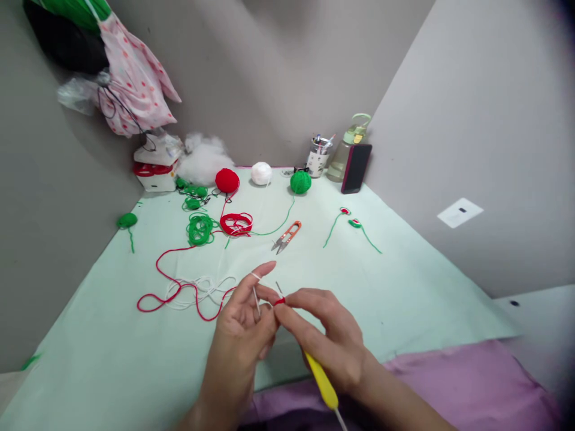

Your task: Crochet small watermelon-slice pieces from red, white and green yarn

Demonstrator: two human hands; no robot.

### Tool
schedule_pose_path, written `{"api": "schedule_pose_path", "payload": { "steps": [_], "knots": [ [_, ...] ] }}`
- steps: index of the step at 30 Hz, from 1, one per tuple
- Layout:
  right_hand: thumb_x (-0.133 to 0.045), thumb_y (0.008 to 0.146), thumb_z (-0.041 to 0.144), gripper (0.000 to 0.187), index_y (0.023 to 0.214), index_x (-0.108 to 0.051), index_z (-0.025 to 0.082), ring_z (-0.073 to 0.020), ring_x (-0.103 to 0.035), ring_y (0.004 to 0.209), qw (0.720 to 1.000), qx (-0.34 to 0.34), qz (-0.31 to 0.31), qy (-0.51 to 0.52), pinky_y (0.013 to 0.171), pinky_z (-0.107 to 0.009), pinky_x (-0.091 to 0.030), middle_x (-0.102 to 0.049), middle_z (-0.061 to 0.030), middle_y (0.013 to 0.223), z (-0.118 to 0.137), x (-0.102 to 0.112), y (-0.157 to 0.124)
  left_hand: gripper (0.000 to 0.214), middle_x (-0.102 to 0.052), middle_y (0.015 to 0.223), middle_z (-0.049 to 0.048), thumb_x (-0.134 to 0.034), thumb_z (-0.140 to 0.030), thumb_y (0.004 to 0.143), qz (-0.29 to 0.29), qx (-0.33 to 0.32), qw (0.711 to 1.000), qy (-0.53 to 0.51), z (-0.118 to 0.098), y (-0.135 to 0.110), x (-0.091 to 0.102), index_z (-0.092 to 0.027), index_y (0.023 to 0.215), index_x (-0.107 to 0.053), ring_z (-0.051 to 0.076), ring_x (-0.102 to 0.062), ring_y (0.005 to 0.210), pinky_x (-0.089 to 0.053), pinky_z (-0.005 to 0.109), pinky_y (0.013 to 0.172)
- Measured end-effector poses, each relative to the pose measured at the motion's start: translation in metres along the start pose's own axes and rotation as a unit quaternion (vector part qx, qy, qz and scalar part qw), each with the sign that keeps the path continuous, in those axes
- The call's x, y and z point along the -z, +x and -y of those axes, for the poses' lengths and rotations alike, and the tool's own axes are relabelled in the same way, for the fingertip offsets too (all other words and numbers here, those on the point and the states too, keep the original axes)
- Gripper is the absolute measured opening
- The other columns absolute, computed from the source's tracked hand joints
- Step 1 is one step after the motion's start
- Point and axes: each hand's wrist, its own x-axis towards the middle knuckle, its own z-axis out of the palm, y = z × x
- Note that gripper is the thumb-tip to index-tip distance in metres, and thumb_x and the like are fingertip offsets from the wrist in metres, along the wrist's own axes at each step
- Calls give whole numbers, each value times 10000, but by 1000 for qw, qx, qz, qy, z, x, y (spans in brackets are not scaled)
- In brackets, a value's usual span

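My right hand is closed around a crochet hook with a yellow handle, which slants down toward me. Its thin metal tip shows beside a small red crochet piece, where the fingertips of both hands meet. My left hand pinches that piece between thumb and fingers, its index finger raised. White yarn runs over the raised finger and down into the palm. From behind the left hand, loose red yarn and a tangle of white yarn spread over the table. My fingers partly hide the piece.
Orange thread snips lie beyond my hands. Farther back are red, white and green yarn balls, white stuffing, a pen cup, a bottle and a phone. Two small crocheted pieces trail green tails.
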Motion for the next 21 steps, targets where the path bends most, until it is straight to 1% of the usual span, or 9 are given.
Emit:
{"api": "schedule_pose_path", "payload": {
  "steps": [2,4,6,8,10,13,16,19,21],
  "knots": [
    [-621,1070,230,221,1233,-754,298,-221,-756,878,997,-62,-35,34,762,-348,-664,-778,-77,1021,-1,-1,-1,533,-639,811,-42,-936,-283,806,42,57,995,-63,-4,2,0,-221,1307,-767,-19,-262,457,-266,127,445],
    [-568,1094,223,219,1163,-772,264,-216,-741,858,986,-105,-57,117,753,-352,-651,-756,-65,915,-2,-1,2,470,-573,706,-75,-923,-240,810,59,82,990,-98,-8,3,0,-173,1255,-787,-26,-187,434,-239,134,434],
    [-565,1098,234,219,1089,-784,239,-192,-711,757,955,-158,-91,233,690,-336,-630,-725,-52,856,-4,-1,7,410,-551,675,-83,-910,-217,815,48,69,993,-88,-10,2,-2,-181,1210,-808,-22,-186,427,-235,139,430],
    [-603,1086,252,202,1034,-796,230,-189,-716,758,938,-183,-92,280,692,-335,-629,-739,-57,876,-4,-1,11,367,-609,742,-50,-911,-224,811,25,38,998,-46,-9,0,-6,-206,1168,-828,-16,-226,438,-235,142,426],
    [-625,1074,223,181,1046,-803,240,-208,-748,863,952,-165,-66,248,759,-344,-645,-782,-64,919,-3,-1,12,333,-649,806,-21,-913,-234,807,0,-2,1000,-2,-5,-2,-9,-222,1133,-846,1,-285,464,-255,144,426],
    [-604,1061,144,261,1206,-781,270,-222,-771,966,985,-97,-24,141,814,-342,-660,-814,-68,1007,-3,-1,7,353,-647,816,-17,-923,-252,806,-20,-36,999,20,0,-2,-9,-235,1150,-846,19,-341,493,-284,142,435],
    [-656,1030,164,312,1279,-779,306,-249,-789,1006,996,-48,9,81,851,-361,-672,-812,-84,1124,-5,2,1,430,-592,746,-48,-942,-303,792,25,23,999,-30,-2,2,-4,-211,1197,-831,0,-284,463,-274,135,434],
    [-635,1046,160,270,1218,-801,284,-223,-778,935,990,-83,-33,106,805,-341,-664,-808,-80,1059,-5,3,2,386,-543,670,-74,-940,-271,787,54,86,990,-97,-6,6,2,-153,1143,-847,-18,-207,447,-260,124,435],
    [-607,1068,173,228,1140,-808,254,-201,-745,837,972,-137,-84,170,736,-330,-642,-781,-65,941,-5,2,6,313,-611,733,-45,-930,-221,787,39,79,991,-104,-8,6,3,-160,1086,-860,-30,-218,444,-261,118,434]
  ]
}}
